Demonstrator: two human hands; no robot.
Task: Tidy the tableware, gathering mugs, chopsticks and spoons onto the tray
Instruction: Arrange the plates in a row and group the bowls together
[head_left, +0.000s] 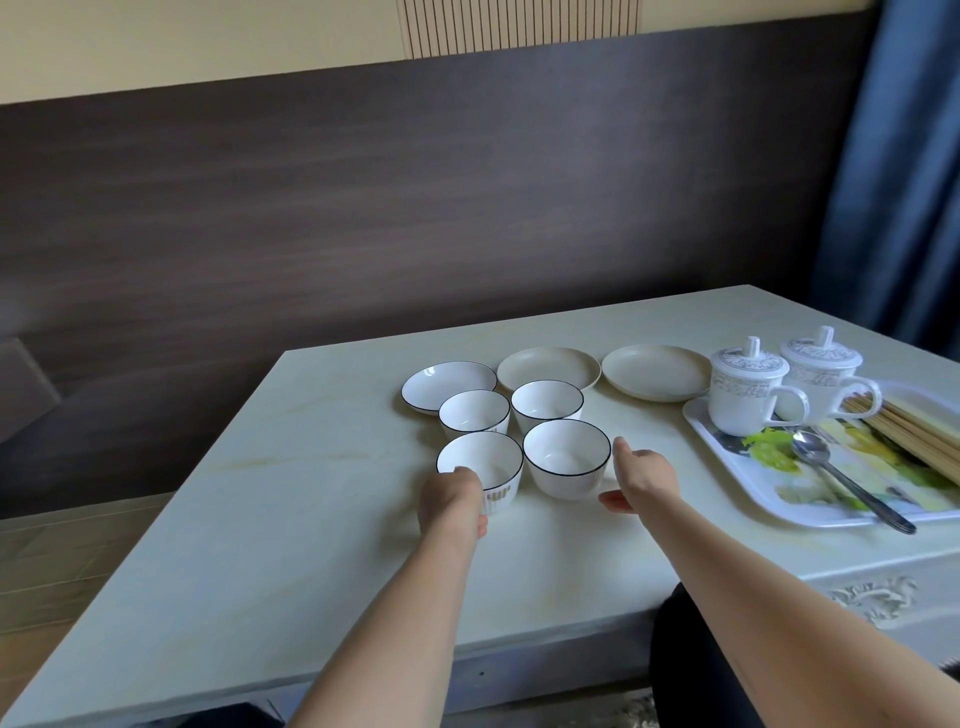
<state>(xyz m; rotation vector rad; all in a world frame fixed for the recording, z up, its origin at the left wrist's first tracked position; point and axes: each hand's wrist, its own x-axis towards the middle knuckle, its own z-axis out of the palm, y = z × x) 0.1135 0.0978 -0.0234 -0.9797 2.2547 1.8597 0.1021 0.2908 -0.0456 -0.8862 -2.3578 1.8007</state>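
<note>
Bare forearms without sleeves; dark clothing (691, 670) shows below them.

Dim, soft daylight from the right, faint shadows under bowls (566, 457), slight overall blur, wide-angle bending at frame edges

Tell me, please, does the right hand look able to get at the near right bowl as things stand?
Probably yes: the right hand is open beside the near right bowl, nothing between them; the tray lies off on its other side.
</note>
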